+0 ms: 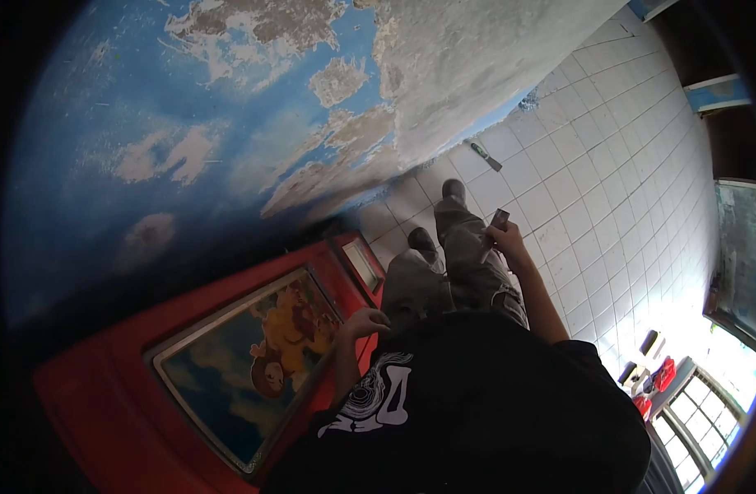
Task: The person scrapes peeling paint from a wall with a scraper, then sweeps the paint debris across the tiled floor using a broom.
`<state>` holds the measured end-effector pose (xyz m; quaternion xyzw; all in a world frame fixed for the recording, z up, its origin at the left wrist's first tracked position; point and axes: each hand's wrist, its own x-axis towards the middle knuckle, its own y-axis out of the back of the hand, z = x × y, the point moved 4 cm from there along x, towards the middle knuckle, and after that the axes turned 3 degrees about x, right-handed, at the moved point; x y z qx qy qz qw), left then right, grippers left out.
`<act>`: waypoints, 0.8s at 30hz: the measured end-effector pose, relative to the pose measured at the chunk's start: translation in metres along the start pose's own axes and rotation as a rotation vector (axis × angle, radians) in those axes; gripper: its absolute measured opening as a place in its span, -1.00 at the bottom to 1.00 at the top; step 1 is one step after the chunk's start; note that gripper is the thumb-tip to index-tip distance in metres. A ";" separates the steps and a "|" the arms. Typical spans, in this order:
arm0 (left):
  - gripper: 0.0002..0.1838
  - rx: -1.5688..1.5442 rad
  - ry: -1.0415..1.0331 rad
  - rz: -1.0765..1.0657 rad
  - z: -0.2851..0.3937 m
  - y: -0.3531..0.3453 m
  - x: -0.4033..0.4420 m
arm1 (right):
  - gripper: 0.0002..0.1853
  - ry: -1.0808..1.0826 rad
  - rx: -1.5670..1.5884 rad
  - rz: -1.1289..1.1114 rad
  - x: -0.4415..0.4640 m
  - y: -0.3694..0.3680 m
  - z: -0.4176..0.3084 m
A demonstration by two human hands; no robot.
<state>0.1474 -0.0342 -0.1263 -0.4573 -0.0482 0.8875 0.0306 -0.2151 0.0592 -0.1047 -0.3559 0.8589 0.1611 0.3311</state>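
My right hand (510, 239) is closed around a scraper (500, 219), whose dark flat end points up past my fingers, in front of my right leg. Loosely curled, my left hand (365, 322) hangs by my left thigh, close to a red piece of furniture (312, 263), and I see nothing in it. Beyond my feet, a second scraper (486, 156) with a green and black handle lies on the tiled floor (592, 165). The blue painted wall (230, 148) ahead and to the left has large bare patches where paint is gone.
Set in the red furniture is a framed cartoon picture (267, 362). Paint flakes (529, 100) lie along the wall's foot. At the lower right are red items (664, 375) beside a barred window (699, 420). Dark shelving or openings (723, 140) line the right edge.
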 end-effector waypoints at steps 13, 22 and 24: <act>-0.70 0.422 -0.137 0.763 0.047 -0.032 0.024 | -0.76 0.108 -0.332 -0.186 0.026 0.003 -0.013; -0.66 1.316 -0.293 0.900 0.081 -0.014 0.067 | -0.64 0.160 -0.419 -0.079 0.052 0.047 0.016; -0.68 1.103 -0.129 0.742 0.131 -0.023 0.008 | -0.67 0.126 -0.310 -0.194 0.045 0.048 -0.003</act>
